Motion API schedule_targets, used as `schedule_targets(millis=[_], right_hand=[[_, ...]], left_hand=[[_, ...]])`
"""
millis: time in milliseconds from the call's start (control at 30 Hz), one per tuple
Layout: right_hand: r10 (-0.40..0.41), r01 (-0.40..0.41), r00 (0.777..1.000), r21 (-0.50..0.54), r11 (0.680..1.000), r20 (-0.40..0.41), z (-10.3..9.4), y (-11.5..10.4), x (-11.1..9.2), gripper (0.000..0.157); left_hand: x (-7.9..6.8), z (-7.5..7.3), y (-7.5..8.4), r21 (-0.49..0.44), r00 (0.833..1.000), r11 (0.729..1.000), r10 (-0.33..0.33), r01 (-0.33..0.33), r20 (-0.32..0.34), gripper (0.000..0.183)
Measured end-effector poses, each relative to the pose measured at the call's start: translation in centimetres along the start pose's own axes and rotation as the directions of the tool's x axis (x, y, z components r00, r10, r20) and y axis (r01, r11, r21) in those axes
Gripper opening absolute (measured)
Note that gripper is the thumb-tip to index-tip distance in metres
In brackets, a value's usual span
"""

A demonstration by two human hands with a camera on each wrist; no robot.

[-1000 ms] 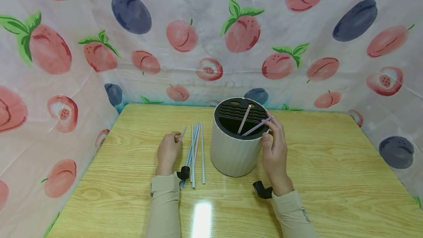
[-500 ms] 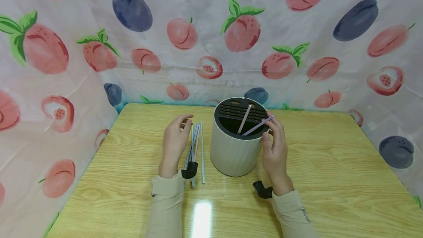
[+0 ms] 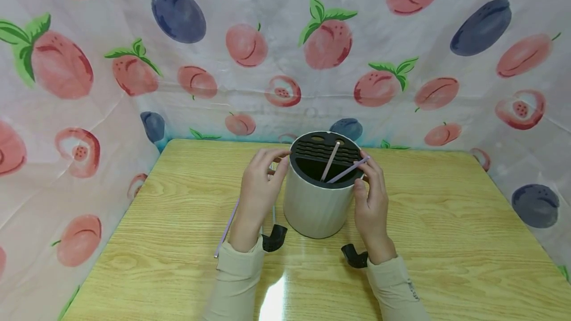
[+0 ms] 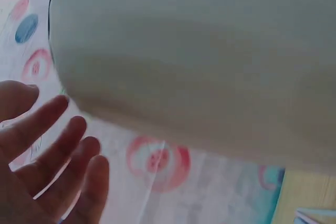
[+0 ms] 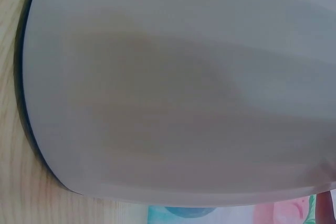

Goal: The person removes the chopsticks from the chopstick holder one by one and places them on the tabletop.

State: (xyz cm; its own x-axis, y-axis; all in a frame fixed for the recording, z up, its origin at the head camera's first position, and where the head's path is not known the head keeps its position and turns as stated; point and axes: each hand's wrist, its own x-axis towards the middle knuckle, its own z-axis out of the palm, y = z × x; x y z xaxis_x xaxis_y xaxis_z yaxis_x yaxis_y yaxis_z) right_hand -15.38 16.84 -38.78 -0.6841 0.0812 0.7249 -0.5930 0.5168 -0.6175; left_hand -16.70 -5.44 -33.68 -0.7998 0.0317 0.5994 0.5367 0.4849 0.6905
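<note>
A pale cylindrical utensil holder with a black slotted top stands on the table. Inside its large opening lean a pinkish chopstick-like stick and a lavender one. My left hand is at the holder's left rim, fingertips right at the edge; the left wrist view shows its fingers spread and holding nothing. My right hand rests against the right side, fingertips at the rim and thumb in front. The lavender stick's upper end overlaps those fingers. The right wrist view is mostly filled by the holder's wall.
On the wooden table, a lavender stick lies left of my left forearm. A pale stick shows between that hand and the holder; other sticks are largely hidden beneath the hand. A fruit-print cloth hangs behind and at the sides.
My left hand has left a lavender stick on the table and moved right, over the sticks, to the holder's rim. My right hand and the holder have stayed in place.
</note>
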Motion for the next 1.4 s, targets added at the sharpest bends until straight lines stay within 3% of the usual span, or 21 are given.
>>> schedule_targets(millis=[200, 433, 633, 967, 1200, 1400], right_hand=[[-0.004, 0.004, 1.0, 0.006, 1.0, -0.006, 0.0, 0.0, 0.0, 0.037], [-0.03, 0.03, 1.0, 0.009, 1.0, -0.007, 0.1, 0.1, 0.1, 0.041], [-0.034, 0.034, 0.999, 0.007, 0.999, -0.008, 0.1, 0.3, 0.3, 0.042], [-0.026, 0.026, 1.0, 0.006, 1.0, -0.005, 0.0, 0.4, 0.4, 0.042], [-0.022, 0.022, 1.0, 0.004, 1.0, 0.001, -0.1, -1.2, 0.6, 0.039], [-0.021, 0.021, 1.0, 0.009, 1.0, -0.008, 0.0, 0.2, 0.3, 0.039]], left_hand=[[-0.2, 1.5, 1.5, 0.075, 0.983, 0.981, 0.181, -0.181, 0.001, 0.023], [-0.5, 2.9, 2.4, 0.199, 0.956, 0.937, 0.266, -0.287, 0.124, 0.025], [-1.0, 3.8, 3.3, 0.252, 0.944, 0.916, 0.27, -0.313, 0.192, 0.026], [-0.9, 3.6, 3.8, 0.243, 0.939, 0.917, 0.266, -0.316, 0.219, 0.021], [-0.7, 2.9, 3.5, 0.186, 0.941, 0.927, 0.296, -0.325, 0.166, 0.02], [-0.3, 2.0, 3.1, 0.042, 0.943, 0.945, 0.32, -0.325, 0.091, 0.016]])
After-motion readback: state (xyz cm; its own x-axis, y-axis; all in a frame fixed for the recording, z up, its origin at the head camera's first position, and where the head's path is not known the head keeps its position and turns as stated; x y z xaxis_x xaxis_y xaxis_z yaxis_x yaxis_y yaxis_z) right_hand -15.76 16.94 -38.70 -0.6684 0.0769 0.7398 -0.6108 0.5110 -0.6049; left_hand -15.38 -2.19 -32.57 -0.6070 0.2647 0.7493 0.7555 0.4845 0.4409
